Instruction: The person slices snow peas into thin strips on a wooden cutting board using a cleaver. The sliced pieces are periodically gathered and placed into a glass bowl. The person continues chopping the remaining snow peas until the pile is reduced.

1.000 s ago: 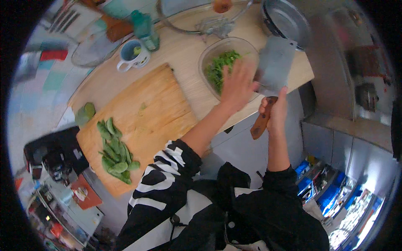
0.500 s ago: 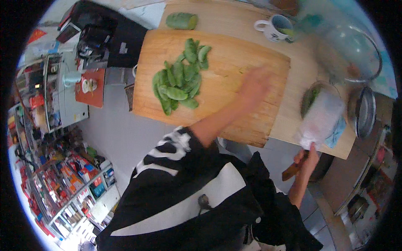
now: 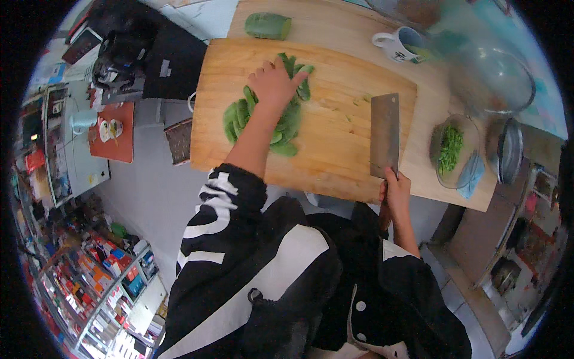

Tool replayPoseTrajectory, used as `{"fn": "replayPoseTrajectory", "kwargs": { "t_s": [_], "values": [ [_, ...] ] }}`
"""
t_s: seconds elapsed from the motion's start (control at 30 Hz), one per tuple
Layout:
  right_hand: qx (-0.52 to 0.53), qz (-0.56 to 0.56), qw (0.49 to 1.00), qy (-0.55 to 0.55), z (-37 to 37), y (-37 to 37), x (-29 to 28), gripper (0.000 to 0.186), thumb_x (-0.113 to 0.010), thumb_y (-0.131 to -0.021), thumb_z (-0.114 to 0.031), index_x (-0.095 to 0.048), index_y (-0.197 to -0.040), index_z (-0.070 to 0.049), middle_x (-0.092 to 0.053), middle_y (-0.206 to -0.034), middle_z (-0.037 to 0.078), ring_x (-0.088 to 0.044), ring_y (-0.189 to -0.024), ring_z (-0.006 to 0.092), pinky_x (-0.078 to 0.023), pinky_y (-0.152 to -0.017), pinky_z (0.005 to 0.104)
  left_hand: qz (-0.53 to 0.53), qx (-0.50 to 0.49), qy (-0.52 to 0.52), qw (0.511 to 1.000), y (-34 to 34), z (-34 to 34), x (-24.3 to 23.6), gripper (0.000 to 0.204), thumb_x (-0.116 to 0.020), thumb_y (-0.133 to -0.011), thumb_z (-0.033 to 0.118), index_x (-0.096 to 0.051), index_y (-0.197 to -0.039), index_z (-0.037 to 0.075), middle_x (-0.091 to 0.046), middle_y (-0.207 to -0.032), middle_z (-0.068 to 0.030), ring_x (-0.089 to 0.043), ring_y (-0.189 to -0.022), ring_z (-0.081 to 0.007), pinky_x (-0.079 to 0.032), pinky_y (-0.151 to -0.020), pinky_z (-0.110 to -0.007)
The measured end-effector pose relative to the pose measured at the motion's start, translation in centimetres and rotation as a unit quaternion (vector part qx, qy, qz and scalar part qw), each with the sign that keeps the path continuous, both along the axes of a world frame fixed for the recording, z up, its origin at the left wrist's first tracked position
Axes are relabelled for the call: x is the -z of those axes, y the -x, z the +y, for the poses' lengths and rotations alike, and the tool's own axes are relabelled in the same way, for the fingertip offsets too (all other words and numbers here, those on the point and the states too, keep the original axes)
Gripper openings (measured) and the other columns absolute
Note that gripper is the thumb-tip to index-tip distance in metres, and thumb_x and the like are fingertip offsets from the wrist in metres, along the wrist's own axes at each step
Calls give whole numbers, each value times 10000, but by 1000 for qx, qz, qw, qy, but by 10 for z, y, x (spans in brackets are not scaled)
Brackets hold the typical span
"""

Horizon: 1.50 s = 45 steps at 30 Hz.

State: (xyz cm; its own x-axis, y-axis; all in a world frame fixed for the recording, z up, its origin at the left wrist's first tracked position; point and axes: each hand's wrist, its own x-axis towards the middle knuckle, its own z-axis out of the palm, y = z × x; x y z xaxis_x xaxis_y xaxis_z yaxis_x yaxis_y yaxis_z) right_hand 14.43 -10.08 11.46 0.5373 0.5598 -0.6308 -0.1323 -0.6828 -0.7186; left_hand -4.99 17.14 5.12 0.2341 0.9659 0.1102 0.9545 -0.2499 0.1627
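My left hand (image 3: 274, 87) reaches over the pile of flat green bean pods (image 3: 290, 122) on the left half of the wooden cutting board (image 3: 335, 164). Its fingers are spread and rest on the upper pods, with the thumb apart. My right hand (image 3: 396, 190) is closed around the handle of a cleaver (image 3: 384, 134). The broad blade points away from me over the board's right side. A few small green scraps lie on the board left of the blade.
A cut piece of green gourd (image 3: 268, 26) lies beyond the board, with a white mug (image 3: 399, 44) farther right. To the right are a glass bowl (image 3: 475, 134) with chopped greens, a blue cloth (image 3: 471, 175), a metal lid (image 3: 510, 151) and a large clear bowl (image 3: 502, 81).
My left hand has moved from the board's right side onto the pods. My right hand has brought the cleaver left, from over the glass bowl to the board's right side.
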Motion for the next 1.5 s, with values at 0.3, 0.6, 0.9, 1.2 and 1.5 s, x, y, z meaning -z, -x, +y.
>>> {"fn": "replayPoseTrajectory", "kwargs": {
  "t_s": [0.3, 0.6, 0.9, 1.2, 1.5],
  "values": [
    [76, 39, 996, 10, -29, 13, -4, 305, -542, -853, -291, -555, -752, -3, -486, -503, 38, -448, -376, 119, -371, -367, 272, -20, 328, 67, 942, -48, -49, 17, 583, -646, -678, 123, -464, -1232, 126, -454, -1178, -122, -459, -1045, -314, -405, -867, -398],
    [25, -29, 999, 16, -32, 1, -4, 368, -555, -844, -326, -613, -804, 36, -550, -519, 75, -526, -408, 138, -415, -386, 296, 16, 547, 82, 833, -36, -47, -4, 599, -615, -682, 59, -461, -1247, 183, -414, -1276, -79, -414, -1140, -288, -312, -977, -448],
    [-253, -292, 922, 33, 37, -47, -1, 502, -416, -889, -448, -615, -777, -1, -542, -529, 132, -559, -500, 239, -422, -508, 357, -123, 278, 18, 953, -12, -126, 10, 439, -666, -674, 123, -558, -1095, 185, -506, -1115, -30, -493, -970, -221, -355, -832, -381],
    [-425, -275, 862, -30, 50, -37, -4, 484, -380, -900, -438, -619, -827, -23, -561, -650, 211, -546, -671, 400, -420, -610, 440, -121, 288, -50, 949, -17, -105, 20, 384, -627, -686, 84, -572, -1052, 189, -526, -1056, -46, -505, -937, -245, -387, -786, -367],
    [-164, -33, 985, 51, -5, -30, -1, 510, -392, -920, -421, -537, -670, -2, -431, -489, 18, -417, -415, 85, -342, -385, 251, -97, 227, -26, 969, 4, -97, 2, 378, -628, -664, 97, -579, -1035, 149, -529, -1008, -41, -508, -891, -232, -381, -803, -375]
  ]
}}
